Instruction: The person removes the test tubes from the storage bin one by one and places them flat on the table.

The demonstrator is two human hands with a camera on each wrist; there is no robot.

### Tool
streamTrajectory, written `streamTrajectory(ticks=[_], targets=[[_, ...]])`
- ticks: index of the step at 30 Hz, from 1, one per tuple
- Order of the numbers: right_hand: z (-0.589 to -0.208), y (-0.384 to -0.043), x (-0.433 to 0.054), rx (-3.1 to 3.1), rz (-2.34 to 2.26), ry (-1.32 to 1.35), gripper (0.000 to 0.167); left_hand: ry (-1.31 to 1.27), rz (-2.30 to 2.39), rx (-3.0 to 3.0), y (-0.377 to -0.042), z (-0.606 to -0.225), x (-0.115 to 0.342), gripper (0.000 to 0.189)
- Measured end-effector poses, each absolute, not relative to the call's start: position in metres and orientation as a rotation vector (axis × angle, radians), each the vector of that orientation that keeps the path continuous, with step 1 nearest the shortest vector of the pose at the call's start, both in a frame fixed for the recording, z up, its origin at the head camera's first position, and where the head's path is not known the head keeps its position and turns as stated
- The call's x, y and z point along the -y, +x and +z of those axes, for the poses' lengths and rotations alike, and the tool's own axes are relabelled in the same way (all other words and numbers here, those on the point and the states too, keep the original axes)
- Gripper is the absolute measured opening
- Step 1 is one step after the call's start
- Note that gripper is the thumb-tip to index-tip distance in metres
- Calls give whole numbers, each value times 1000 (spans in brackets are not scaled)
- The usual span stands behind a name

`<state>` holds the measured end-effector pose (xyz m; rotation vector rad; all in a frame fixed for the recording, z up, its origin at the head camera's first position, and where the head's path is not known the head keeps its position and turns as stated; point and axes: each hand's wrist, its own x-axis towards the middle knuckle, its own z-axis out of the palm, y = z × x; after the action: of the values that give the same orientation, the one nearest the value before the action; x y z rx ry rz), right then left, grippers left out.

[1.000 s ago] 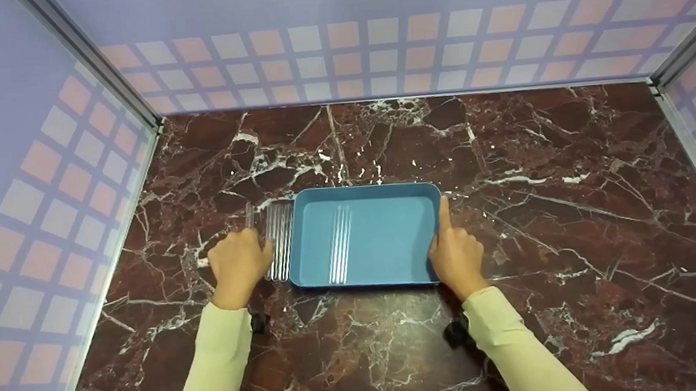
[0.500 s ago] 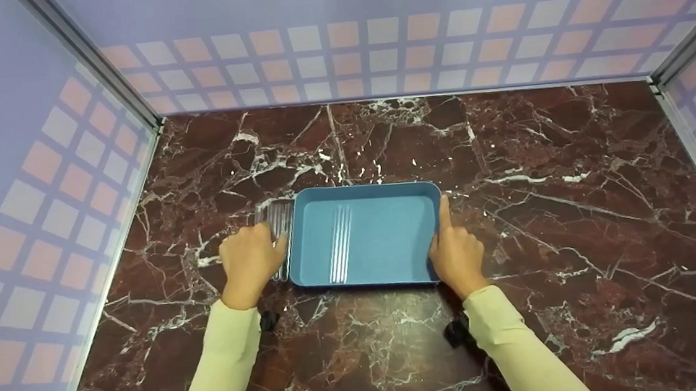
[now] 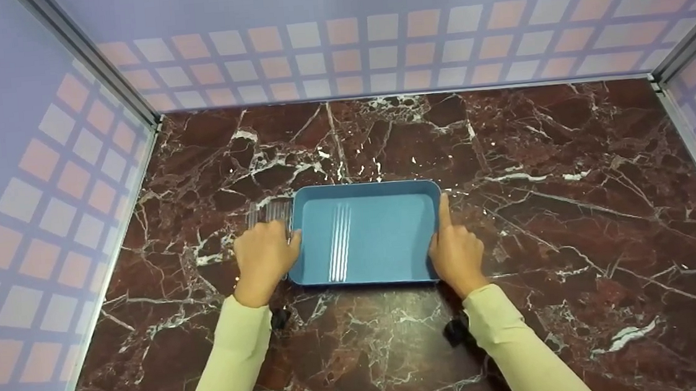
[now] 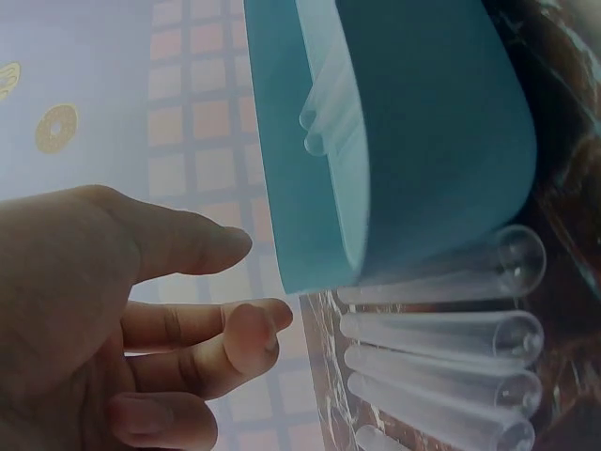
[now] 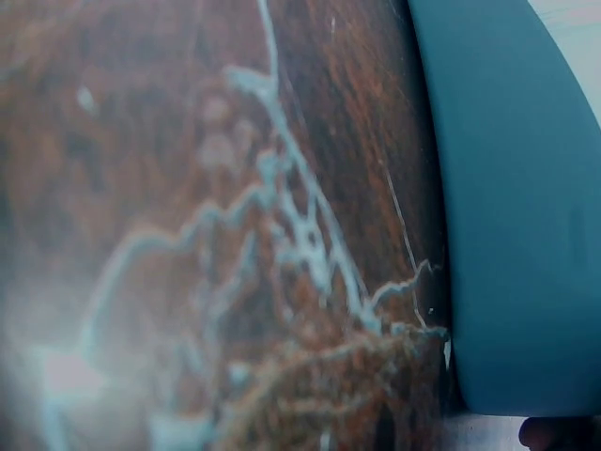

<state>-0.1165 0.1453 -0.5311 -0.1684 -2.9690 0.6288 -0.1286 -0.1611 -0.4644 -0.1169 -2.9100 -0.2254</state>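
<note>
A blue rectangular tray (image 3: 388, 236) stands at the middle of the marble table, with several clear test tubes (image 3: 340, 242) lying side by side in its left part. More clear test tubes (image 4: 427, 334) lie on the table just outside the tray's left wall, partly hidden under my left hand in the head view. My left hand (image 3: 264, 255) hovers over them, its thumb overlapping the tray's left rim; the left wrist view shows its fingers loosely bent with nothing between them. At the opposite end, my right hand (image 3: 457, 255) holds the tray's right wall, index finger stretched along it.
A dark red marble tabletop (image 3: 574, 233) with white veins surrounds the tray. Lilac panels with pink and white squares (image 3: 382, 28) border it at the back and both sides, joined by metal corner posts (image 3: 99, 66).
My left hand has moved right, from beside the loose test tubes to over them and up to the tray's left rim. My right hand and the tray have stayed put.
</note>
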Motion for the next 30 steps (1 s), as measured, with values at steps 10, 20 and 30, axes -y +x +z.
streamTrajectory(ticks=[10, 20, 30], targets=[[-531, -116, -145, 2952, 614, -168, 70, -149, -209, 2941, -130, -469, 150, 38], [-532, -116, -145, 2936, 614, -176, 71, -184, -199, 2976, -128, -472, 140, 42], [-532, -116, -145, 2949, 628, -172, 70, -227, -195, 2923, -128, -473, 134, 46]])
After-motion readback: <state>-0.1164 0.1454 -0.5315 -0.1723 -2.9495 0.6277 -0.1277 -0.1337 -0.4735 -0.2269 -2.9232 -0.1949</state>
